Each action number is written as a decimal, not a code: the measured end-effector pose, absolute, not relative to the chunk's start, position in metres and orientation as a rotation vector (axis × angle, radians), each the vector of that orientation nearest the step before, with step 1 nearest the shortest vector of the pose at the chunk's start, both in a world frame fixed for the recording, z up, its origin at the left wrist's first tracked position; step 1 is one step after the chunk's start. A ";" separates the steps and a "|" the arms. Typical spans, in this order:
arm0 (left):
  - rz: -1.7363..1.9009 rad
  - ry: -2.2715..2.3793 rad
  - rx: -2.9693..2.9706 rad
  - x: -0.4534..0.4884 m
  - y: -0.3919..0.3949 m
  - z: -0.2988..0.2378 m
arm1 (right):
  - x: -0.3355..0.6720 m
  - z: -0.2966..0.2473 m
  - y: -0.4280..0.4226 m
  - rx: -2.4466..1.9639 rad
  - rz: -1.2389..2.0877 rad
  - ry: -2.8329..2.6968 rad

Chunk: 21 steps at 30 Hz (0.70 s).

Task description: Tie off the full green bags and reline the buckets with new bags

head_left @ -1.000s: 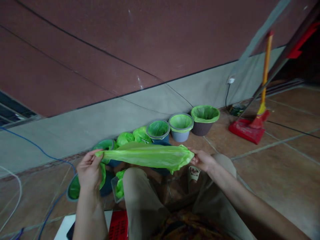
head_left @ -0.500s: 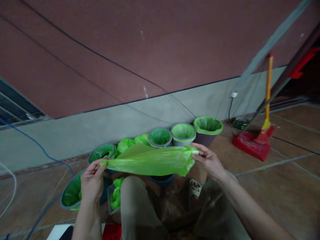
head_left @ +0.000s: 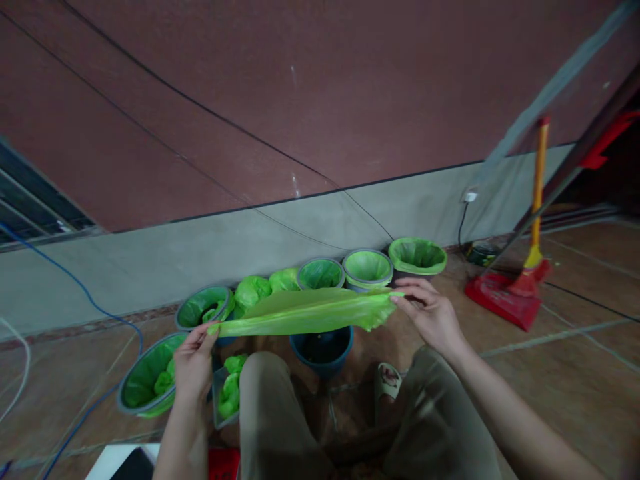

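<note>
A green plastic bag (head_left: 310, 312) is stretched flat between my two hands, above my knees. My left hand (head_left: 194, 363) pinches its narrow left end. My right hand (head_left: 433, 313) grips the wider, ruffled right end with fingers and thumb. Directly under the bag a dark blue bucket (head_left: 323, 348) with no liner stands on the tiled floor between my legs.
Along the wall stand several bins lined in green: one brown (head_left: 417, 257), one pale grey (head_left: 368, 268), one dark (head_left: 321, 275). More lined bins (head_left: 145, 383) and crumpled green bags (head_left: 253, 291) lie left. A red dustpan with broom (head_left: 520, 293) is right. Cables (head_left: 70, 280) run left.
Both hands lifted the bag and pulled it flatter and more taut. The blue bucket under it has come into full view. My head tilted slightly downward.
</note>
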<state>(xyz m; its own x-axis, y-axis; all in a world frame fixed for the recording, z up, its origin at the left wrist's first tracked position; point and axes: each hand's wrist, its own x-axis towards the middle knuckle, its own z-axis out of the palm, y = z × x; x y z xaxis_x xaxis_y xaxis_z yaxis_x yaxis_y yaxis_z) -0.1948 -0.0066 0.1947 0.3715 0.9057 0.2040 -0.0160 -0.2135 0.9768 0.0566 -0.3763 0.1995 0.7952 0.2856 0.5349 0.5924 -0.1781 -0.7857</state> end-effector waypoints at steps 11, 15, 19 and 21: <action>0.937 0.285 2.304 -0.142 -0.108 0.271 | 0.004 0.260 -0.309 -1.678 -0.482 -1.338; 0.758 -0.023 2.426 -0.122 -0.147 0.279 | -0.011 0.265 -0.289 -1.715 -0.506 -1.439; 0.768 0.012 2.357 -0.113 -0.143 0.264 | -0.016 0.258 -0.290 -1.771 -0.471 -1.384; 0.756 0.033 2.309 -0.111 -0.139 0.259 | -0.016 0.251 -0.296 -1.798 -0.402 -1.346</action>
<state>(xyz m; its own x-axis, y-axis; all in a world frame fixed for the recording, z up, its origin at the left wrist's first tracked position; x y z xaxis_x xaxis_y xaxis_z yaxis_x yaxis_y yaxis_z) -0.1108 -0.1392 0.2589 0.8297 0.2261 0.5103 -0.1803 -0.7567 0.6284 -0.0164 -0.2958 0.2513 0.3737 0.6345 0.6765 0.9016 -0.0771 -0.4257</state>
